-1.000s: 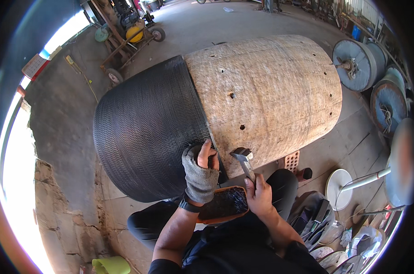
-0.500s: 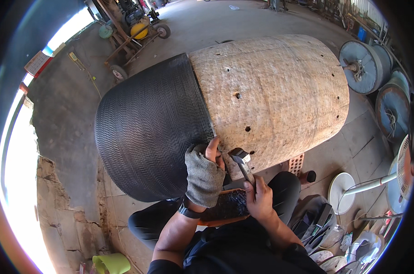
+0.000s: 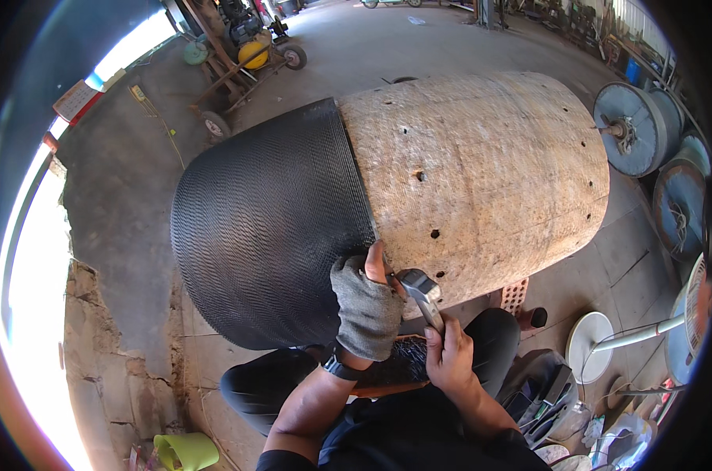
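A large barrel-shaped drum lies in front of me, its right part bare, pale, rough and dotted with holes. Its left part wears a black, finely ridged covering. At the covering's edge rests my left hand, in a grey fingerless glove, thumb raised and fingers curled; what they pinch, if anything, is hidden. My right hand grips a hammer by its handle, the metal head close beside the left fingers. Between my knees, an orange-brown tray holds a heap of small dark pieces, partly covered by my hands.
Grey spools line the right side. Nearer stand a white round-based stand and a perforated brick. A wheeled frame with a yellow part is at the far left. A green container lies at the lower left.
The whole view has shifted slightly, with the drum now lower and to the right. The hammer head has tipped and sits nearer my left fingers. Both hands keep their places at the drum.
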`<state>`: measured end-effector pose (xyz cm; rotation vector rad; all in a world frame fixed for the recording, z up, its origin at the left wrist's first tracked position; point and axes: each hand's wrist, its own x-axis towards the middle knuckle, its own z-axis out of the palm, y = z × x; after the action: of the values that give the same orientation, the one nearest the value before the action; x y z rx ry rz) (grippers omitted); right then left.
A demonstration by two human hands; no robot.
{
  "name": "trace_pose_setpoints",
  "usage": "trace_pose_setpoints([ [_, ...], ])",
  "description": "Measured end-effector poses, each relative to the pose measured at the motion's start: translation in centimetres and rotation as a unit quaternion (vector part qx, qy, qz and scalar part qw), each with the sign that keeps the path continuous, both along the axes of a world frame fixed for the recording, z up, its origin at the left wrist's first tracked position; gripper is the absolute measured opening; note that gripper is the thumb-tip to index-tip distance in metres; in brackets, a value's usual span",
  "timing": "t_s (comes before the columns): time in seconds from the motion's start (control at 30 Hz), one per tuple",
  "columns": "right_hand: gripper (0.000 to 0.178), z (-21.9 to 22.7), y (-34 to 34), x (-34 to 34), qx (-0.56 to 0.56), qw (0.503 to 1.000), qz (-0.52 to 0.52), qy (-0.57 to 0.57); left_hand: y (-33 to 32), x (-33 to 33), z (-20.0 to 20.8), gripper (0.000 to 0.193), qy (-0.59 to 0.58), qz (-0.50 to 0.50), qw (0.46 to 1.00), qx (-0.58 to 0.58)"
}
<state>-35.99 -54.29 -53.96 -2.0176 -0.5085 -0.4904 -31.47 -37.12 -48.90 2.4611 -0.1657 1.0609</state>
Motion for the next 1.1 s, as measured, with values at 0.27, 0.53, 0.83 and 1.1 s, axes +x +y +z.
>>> trace_pose_setpoints([
  [0.27,0.018,0.8,-0.2,0.1,-0.026,0.999,-0.018,0.000,-0.4,0.0,-0.4,0.076,0.020,-0.002,0.999,-0.031],
  [0.53,0.020,0.6,0.4,-0.3,-0.050,0.998,-0.031,-0.003,-0.3,0.0,-0.4,0.071,-0.012,0.003,1.000,-0.009],
  [0.83,0.020,0.5,-0.2,-0.5,-0.006,0.999,-0.044,-0.017,-0.4,-7.2,-3.9,0.054,0.061,-0.092,0.991,0.080],
  [1.1,0.017,-2.1,0.3,-0.5,0.127,0.991,-0.001,-0.049,-2.2,-9.7,-16.1,0.015,0.278,-0.122,0.952,0.044],
])
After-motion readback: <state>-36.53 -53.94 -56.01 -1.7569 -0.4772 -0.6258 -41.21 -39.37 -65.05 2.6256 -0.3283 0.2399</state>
